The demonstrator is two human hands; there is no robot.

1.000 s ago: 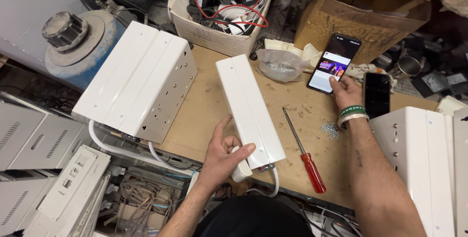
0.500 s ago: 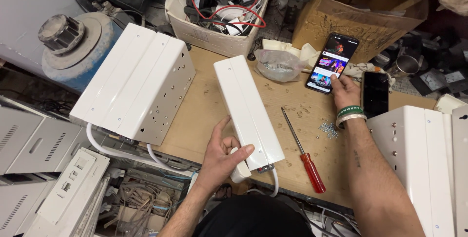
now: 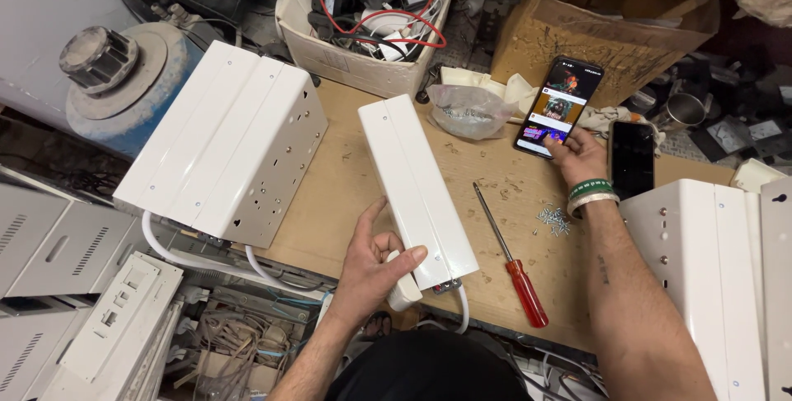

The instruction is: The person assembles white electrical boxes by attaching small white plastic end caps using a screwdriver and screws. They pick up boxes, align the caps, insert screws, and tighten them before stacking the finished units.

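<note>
head view: left hand (image 3: pixel 373 259) grips one long white metal casing (image 3: pixel 417 188) at its near end; right hand (image 3: pixel 580 156), fingers spread, touches one lit smartphone (image 3: pixel 558 106), beside one dark smartphone (image 3: pixel 632 159); one red-handled screwdriver (image 3: pixel 511 257) lies between hands on the wooden surface (image 3: pixel 346 178).

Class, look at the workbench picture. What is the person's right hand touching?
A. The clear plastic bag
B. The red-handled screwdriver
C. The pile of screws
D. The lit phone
D: the right hand rests its fingers on the lower edge of the lit phone, while the red-handled screwdriver lies untouched on the bench.
</note>
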